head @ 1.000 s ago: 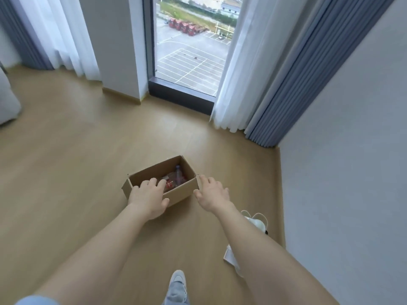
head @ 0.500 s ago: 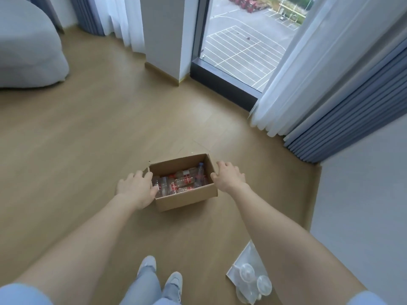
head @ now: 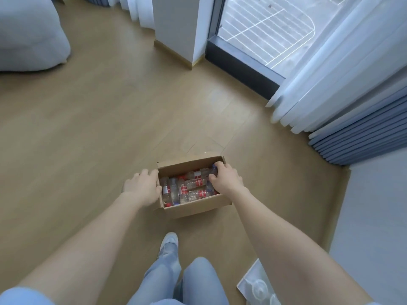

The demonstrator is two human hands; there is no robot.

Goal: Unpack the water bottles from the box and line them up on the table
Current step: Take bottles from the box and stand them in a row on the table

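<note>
An open cardboard box point(head: 193, 209) sits on the wooden floor in front of my feet. Inside lie several clear water bottles point(head: 191, 183) with red labels, jumbled on their sides. My left hand point(head: 141, 188) clasps the box's left wall, thumb at the rim. My right hand point(head: 226, 180) wraps over the right wall with its thumb inside, beside a blue-capped bottle. The right hand hides the box's right end. No table is in view.
A white bag with clear plastic cups point(head: 257, 285) lies on the floor at the lower right. A window, white and blue curtains point(head: 343, 119) and a grey wall close off the right. A grey cushioned seat point(head: 28, 34) stands far left, a pillar point(head: 176, 27) behind.
The view has tilted down and closer to the box. Both hands have closed onto the box's side walls, the right thumb now inside the rim.
</note>
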